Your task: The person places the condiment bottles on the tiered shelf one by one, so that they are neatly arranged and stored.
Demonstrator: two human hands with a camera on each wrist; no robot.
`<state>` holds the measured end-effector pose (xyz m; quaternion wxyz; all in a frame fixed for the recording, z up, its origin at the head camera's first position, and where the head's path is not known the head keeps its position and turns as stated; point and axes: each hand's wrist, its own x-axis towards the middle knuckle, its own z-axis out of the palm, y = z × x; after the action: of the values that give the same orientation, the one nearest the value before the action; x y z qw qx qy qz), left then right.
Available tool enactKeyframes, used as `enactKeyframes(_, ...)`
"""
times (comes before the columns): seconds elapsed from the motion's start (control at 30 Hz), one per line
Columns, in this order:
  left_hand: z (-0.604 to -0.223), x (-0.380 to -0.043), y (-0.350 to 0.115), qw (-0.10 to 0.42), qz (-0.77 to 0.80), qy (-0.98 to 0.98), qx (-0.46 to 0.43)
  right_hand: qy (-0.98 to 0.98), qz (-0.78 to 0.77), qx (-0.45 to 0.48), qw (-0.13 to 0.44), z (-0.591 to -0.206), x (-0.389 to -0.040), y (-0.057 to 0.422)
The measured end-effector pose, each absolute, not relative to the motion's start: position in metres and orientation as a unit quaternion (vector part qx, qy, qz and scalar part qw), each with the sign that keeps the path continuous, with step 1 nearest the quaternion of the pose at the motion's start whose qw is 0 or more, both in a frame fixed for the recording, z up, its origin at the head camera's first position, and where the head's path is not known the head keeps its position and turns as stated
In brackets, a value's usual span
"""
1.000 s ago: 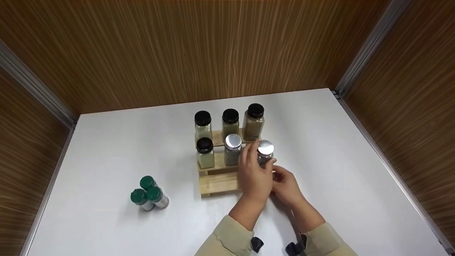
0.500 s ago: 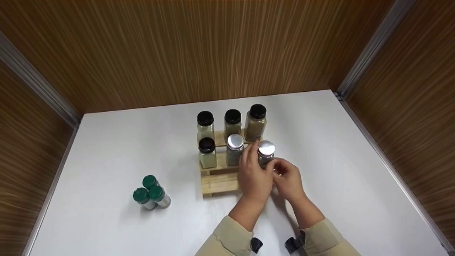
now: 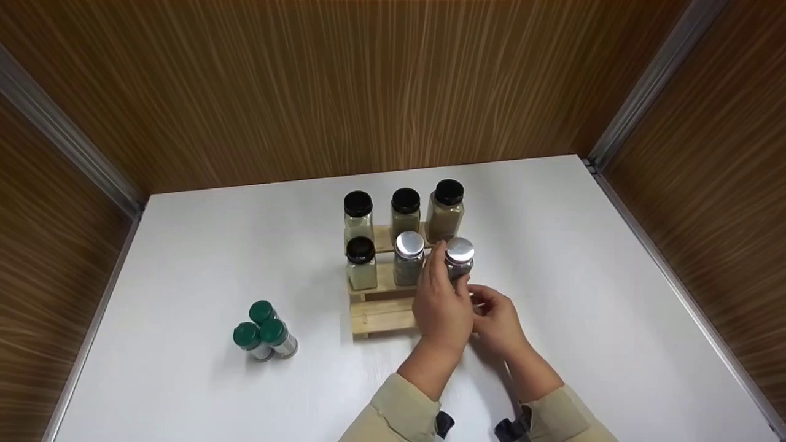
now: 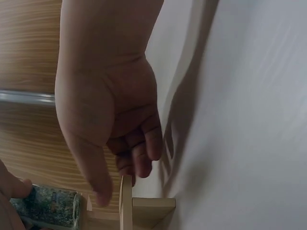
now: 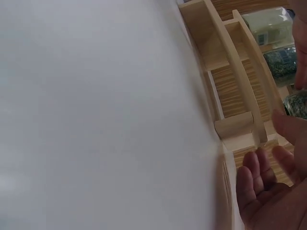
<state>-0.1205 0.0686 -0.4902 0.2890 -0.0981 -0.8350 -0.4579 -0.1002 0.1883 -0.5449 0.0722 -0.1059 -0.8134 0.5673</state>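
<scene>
My left hand (image 3: 443, 307) holds a silver-lidded spice jar (image 3: 460, 252) at the right end of the wooden rack's (image 3: 382, 321) middle tier, fingers along its left side and thumb at its front. Dried green herbs fill this jar (image 4: 55, 206) in the left wrist view. Just below, my right hand (image 3: 498, 322) is at the rack's right end. In the right wrist view its fingertips (image 5: 252, 160) are loosely curled beside the end of the lowest shelf, with the thumb spread away from them.
Another silver-lidded jar (image 3: 409, 258) and a black-lidded jar (image 3: 361, 264) share the middle tier. Three black-lidded jars stand on the top tier, including a taller one (image 3: 446, 212). Three green-capped shakers (image 3: 274, 334) cluster on the white table to the left. Wood-grain panels (image 3: 368, 92) enclose the table.
My right hand rose beside the jar half a second ago and is now lower at the rack's end. The left hand stays at the jar. The whole view has shifted slightly.
</scene>
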Motion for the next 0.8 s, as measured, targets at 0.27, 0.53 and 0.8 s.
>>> enactKeyframes(0.27,-0.4930,-0.1215,0.0689,0.289,-0.435,-0.845,-0.113,-0.805,0.587,-0.083,0.022,-0.5472,-0.0997,0.1942)
enactKeyframes(0.53,-0.4939,-0.1230,0.0713,0.286,-0.422,-0.855,-0.101,-0.797,0.597,-0.087,0.005,-0.5479,-0.0986,0.1947)
enactKeyframes(0.8,-0.4914,-0.1240,0.0719,0.275,-0.420,-0.860,-0.083,-0.780,0.620,-0.081,-0.003,-0.5479,-0.0974,0.1949)
